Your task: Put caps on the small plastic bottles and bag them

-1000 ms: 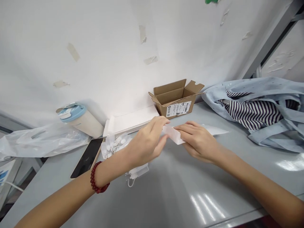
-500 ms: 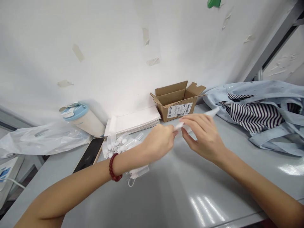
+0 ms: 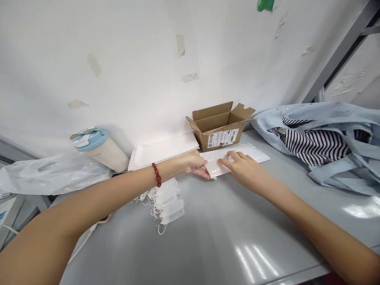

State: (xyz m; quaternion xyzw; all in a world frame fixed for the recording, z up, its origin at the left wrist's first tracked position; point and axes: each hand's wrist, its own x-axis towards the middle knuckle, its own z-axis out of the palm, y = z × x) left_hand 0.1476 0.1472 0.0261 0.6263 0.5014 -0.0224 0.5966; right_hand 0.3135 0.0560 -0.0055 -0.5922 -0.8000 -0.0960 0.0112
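Note:
A long flat white paper packet (image 3: 234, 157) lies on the grey table (image 3: 208, 245) just in front of the cardboard box. My left hand (image 3: 194, 165) pinches its left end, with a red bead bracelet (image 3: 156, 174) on that wrist. My right hand (image 3: 240, 169) presses on the packet's middle with its fingers on top. Folded white face masks (image 3: 168, 202) with ear loops lie in a loose row below my left forearm. A white paper stack (image 3: 162, 150) sits beyond that forearm, which hides the phone seen earlier.
An open cardboard box (image 3: 218, 128) stands against the white wall. At the right lies a pale blue cloth bag (image 3: 314, 144) with striped fabric in it. A cup with a blue lid (image 3: 99, 148) and a clear plastic bag (image 3: 50, 174) sit at the left.
The white packet has gone from held up in both hands to lying flat on the table. My left arm has swung left and lowered, now covering the phone.

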